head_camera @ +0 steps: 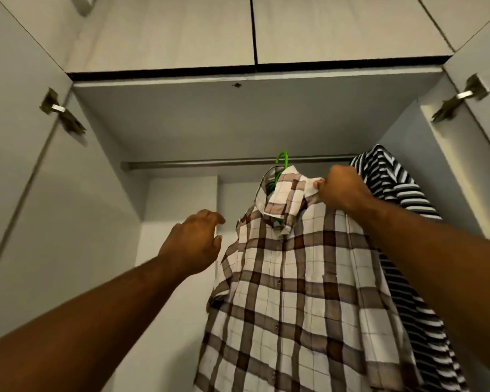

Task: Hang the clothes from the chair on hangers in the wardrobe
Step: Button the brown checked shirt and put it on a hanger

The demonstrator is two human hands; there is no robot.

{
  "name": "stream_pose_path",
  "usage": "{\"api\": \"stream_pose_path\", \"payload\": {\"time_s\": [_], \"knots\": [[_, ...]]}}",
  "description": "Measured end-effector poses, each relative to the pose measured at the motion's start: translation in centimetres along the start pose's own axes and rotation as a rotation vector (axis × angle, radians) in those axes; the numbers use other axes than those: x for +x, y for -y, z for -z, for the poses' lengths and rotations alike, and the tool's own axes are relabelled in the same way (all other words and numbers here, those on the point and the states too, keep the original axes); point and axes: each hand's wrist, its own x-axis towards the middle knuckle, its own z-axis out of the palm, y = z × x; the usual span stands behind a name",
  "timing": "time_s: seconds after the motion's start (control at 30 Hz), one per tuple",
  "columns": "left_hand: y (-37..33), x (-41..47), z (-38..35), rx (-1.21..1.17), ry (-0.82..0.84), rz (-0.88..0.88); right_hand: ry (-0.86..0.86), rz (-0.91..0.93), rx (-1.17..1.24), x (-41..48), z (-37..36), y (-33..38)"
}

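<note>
A brown-and-white checked shirt hangs on a green hanger, whose hook is over the metal wardrobe rail. My right hand is shut on the shirt's collar and shoulder at the right, up near the rail. To the left of the shirt, my left hand is open with its fingers apart, close to the shirt's left shoulder but not touching it. A black-and-white striped garment hangs on the rail just right of the checked shirt, partly behind my right arm.
Both wardrobe doors stand open, with hinges at the left and right. Closed upper cabinet doors are above. The rail's left half is bare.
</note>
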Motion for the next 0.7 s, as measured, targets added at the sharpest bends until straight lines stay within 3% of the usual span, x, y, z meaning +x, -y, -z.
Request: {"api": "stream_pose_path", "payload": {"time_s": [0.2,0.7], "knots": [[-1.9,3.8,-5.9,-0.032,0.002,-0.061,-0.088,0.060,-0.120,5.0,-1.1,0.0],[-1.9,9.4,-15.5,0.045,-0.037,-0.061,-0.095,0.176,-0.210,12.7,-7.7,-2.1]]}}
